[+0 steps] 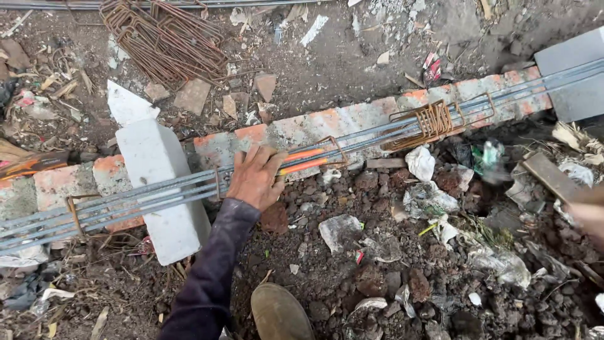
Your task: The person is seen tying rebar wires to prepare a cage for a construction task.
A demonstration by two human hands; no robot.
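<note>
Your left hand [255,178] lies palm down on the rebars [157,196], fingers curled around an orange-handled tool [304,160] that rests along them, mid-scene. The rebars run across a brick wall [302,129] and a white block [160,189]. Your right hand [588,217], at the right edge, is blurred; its grip cannot be told.

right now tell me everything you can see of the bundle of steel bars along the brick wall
The bundle of steel bars is several long, grey, ribbed rods lying side by side, running diagonally from lower left to upper right along the brick wall. It rests across a white block. Rusty wire stirrups loop around it, some clustered together. The left hand presses on it, holding an orange-handled tool.
</note>
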